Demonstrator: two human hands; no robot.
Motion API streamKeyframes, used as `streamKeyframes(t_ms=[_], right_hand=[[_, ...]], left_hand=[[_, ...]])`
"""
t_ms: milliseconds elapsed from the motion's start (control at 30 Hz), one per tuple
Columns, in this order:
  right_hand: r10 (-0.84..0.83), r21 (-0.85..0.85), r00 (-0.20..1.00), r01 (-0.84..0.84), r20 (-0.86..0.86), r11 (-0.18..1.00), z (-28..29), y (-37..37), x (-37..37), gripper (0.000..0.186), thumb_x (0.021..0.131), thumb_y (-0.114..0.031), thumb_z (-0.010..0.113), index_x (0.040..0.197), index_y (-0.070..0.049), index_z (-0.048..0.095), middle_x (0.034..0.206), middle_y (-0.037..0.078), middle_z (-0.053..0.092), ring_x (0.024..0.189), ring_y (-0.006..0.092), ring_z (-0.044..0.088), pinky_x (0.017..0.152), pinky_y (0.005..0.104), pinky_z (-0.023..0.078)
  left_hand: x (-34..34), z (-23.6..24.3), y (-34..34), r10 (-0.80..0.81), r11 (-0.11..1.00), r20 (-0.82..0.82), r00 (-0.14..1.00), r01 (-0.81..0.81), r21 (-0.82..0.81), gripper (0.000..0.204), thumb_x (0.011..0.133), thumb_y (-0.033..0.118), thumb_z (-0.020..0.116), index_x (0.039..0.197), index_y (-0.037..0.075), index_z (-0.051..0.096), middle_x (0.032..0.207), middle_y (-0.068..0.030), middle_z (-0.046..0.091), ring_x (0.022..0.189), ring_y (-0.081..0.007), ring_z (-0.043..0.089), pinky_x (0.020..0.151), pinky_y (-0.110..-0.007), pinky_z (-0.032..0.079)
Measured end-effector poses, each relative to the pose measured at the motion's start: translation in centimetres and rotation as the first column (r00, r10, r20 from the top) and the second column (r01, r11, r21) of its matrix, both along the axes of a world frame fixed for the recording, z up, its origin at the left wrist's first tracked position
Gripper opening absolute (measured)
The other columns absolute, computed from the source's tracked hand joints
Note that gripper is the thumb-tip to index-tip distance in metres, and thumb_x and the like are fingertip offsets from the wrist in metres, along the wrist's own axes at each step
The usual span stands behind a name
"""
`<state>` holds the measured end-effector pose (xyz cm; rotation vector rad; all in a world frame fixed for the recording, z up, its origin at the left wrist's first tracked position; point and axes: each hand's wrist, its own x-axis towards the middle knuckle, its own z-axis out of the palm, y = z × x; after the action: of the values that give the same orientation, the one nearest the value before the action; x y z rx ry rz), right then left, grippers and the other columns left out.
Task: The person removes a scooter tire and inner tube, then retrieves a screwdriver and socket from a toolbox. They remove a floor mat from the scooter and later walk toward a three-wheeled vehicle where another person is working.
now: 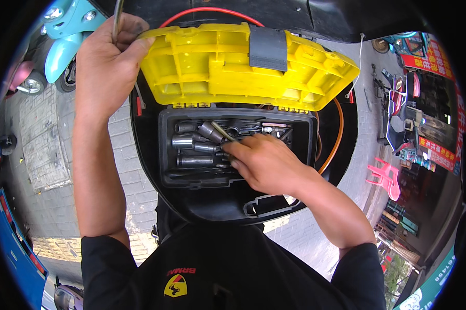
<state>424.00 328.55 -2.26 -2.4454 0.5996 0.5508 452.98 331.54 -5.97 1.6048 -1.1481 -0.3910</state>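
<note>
A black toolbox (166, 150) with its yellow lid (227, 85) raised sits in the black storage well (207, 206). Raised at the upper left, my left hand (111, 64) is closed around a slim metal rod (118, 21), its thumb against the lid's left corner. My right hand (269, 163) reaches into the box, fingers pinched together at a thin pale metal rod (223, 131); the rod's lower end is hidden behind the fingers. Beside those fingers lie several chrome sockets (194, 161) and a darker socket (210, 131). A grey latch (268, 49) hangs on the lid.
An orange cable (339, 137) and a red cable (207, 9) curve around the box. A wire-like metal loop (269, 205) lies near the well's front edge. Turquoise scooter (62, 54) at left, pink plastic stool (385, 178) at right, blue cabinet (16, 253) at lower left.
</note>
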Motion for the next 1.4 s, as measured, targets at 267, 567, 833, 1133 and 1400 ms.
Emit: streamKeyframes(t_ms=[267, 567, 833, 1133, 1400], right_hand=[[0.124, -0.164, 0.93, -0.19, -0.346, 0.968, -2.3, 0.2, 4.6, 0.037, 0.086, -0.014, 0.058, 0.123, -0.013, 0.06, 0.078, 0.014, 0.071, 0.074, 0.034, 0.07, 0.065, 0.0433, 0.054], [-0.213, -0.242, 0.957, 0.163, -0.197, 0.956, 0.6, -1.2, -2.6, 0.029, 0.087, -0.02, 0.063, 0.111, -0.005, 0.065, 0.09, 0.018, 0.066, 0.082, 0.0384, 0.065, 0.073, 0.045, 0.053], [-0.263, 0.132, 0.935, 0.3, -0.24, 0.945, 2.1, -1.0, -4.9, 0.044, 0.08, -0.003, 0.06, 0.124, 0.0, 0.057, 0.103, 0.023, 0.065, 0.098, 0.042, 0.063, 0.091, 0.046, 0.05], [-0.217, 0.223, 0.974, 0.225, -0.06, 0.948, 3.0, -1.7, -6.0, 0.038, 0.074, -0.001, 0.067, 0.111, 0.003, 0.06, 0.095, 0.023, 0.062, 0.092, 0.0408, 0.061, 0.081, 0.0456, 0.049], [-0.665, -0.367, 0.746, 0.632, 0.048, 0.683, 3.6, -4.1, -7.8, 0.028, 0.079, -0.009, 0.07, 0.099, 0.003, 0.054, 0.089, 0.024, 0.063, 0.087, 0.0406, 0.065, 0.073, 0.0449, 0.052]], left_hand=[[0.4, 0.1, 0.5, -0.021, 0.995, 0.043, 0.999, 0.017, 0.093, 0.017, 0.09, 0.006, 0.064, 0.105, -0.001, 0.065, 0.092, -0.007, 0.068, 0.081, -0.0112, 0.063, 0.078, -0.023, 0.05], [0.2, -0.3, 0.6, 0.006, 0.995, 0.055, 0.998, -0.011, 0.096, 0.018, 0.088, 0.007, 0.066, 0.105, 0.0, 0.066, 0.088, -0.0068, 0.069, 0.078, -0.0117, 0.063, 0.074, -0.025, 0.051], [-0.1, -0.1, 0.5, 0.013, 0.999, 0.045, 0.999, -0.015, 0.049, 0.018, 0.086, 0.007, 0.066, 0.103, 0.001, 0.068, 0.085, -0.0069, 0.07, 0.075, -0.0107, 0.064, 0.071, -0.024, 0.051], [-0.1, -0.1, 0.4, -0.083, 0.99, 0.032, 0.996, 0.079, 0.117, 0.018, 0.09, 0.011, 0.063, 0.103, -0.001, 0.068, 0.086, -0.0052, 0.068, 0.076, -0.0101, 0.06, 0.073, -0.024, 0.047], [-0.3, 0.1, 0.6, -0.131, 0.977, -0.101, 0.986, 0.145, 0.154, 0.016, 0.09, 0.008, 0.063, 0.101, -0.003, 0.066, 0.085, -0.0036, 0.065, 0.077, -0.0092, 0.057, 0.074, -0.024, 0.046]])
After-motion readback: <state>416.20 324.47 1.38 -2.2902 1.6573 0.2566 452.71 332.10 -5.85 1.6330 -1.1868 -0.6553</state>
